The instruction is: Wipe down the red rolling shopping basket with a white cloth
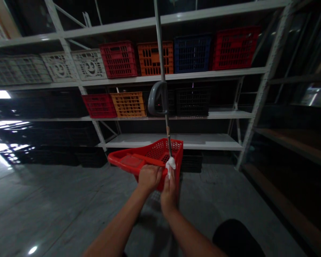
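My left hand (149, 177) is closed on the near rim of a red plastic basket (149, 159), which is tilted in front of me above the floor. My right hand (169, 191) sits just to its right, fingers pinched on a small white cloth (171, 165) pressed against the basket's edge. A thin grey pole (161, 57) with a curved grey handle (155, 98) rises from the basket straight up past the shelves.
A white metal shelving rack (176, 75) faces me, holding red, orange, blue, white and black crates (155, 59). Black crates are stacked on the floor at left (42, 150). Another dark rack (296, 142) runs along the right. The floor is grey concrete (56, 214).
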Demonstrator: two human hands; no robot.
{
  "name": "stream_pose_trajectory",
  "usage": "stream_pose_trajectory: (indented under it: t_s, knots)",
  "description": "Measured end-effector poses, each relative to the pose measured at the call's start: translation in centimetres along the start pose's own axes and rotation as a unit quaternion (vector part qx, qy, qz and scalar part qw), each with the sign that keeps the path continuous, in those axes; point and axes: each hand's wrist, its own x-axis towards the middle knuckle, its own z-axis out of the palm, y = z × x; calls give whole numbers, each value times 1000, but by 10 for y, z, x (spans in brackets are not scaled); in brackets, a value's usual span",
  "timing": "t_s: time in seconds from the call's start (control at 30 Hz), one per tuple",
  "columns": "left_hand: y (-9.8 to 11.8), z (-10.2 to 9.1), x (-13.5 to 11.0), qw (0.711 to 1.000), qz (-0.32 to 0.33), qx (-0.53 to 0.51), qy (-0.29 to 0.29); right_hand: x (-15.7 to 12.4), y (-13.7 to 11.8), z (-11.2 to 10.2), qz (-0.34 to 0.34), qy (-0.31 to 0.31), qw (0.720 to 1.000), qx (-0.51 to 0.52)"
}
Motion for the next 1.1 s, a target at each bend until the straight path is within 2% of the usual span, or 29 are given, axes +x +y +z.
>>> stream_pose_trajectory:
  t_s: [0.07,0.1,0.23,0.3,0.37,0.5,0.57,0.63,0.73,0.87,1.0,1.07,1.1]
  knots:
    - [1,1,3,1000,-1,-4,0,-9,-4,7,4,7,1000,0]
    - [1,2,4,1000,-3,-4,0,-5,-2,8,18,10,1000,-7]
    - [0,4,5,1000,-4,1,1,43,23,0,114,16,993,-3]
    - [0,4,4,1000,1,3,1,55,33,-3,128,26,991,26]
    - [-1,4,3,1000,5,3,0,45,36,-1,109,25,993,32]
    - [-5,2,0,1000,7,-5,1,-4,33,10,54,-11,998,-17]
    - [-7,2,-1,1000,13,-4,-1,-11,36,11,45,-8,998,-40]
    - [-8,0,-3,1000,24,-2,-5,1,45,9,37,13,998,-44]
    - [-12,-3,-8,999,40,-5,-9,38,63,0,39,45,997,-53]
    - [-18,-11,-17,998,55,-17,-7,76,81,-18,58,53,994,-80]
    - [-30,-18,-29,997,65,-46,7,90,75,-41,51,79,993,-74]
    - [-36,-21,-35,994,77,-75,22,87,63,-50,-2,72,995,-68]
    - [-40,-22,-38,992,84,-90,28,84,55,-52,-43,41,996,-67]
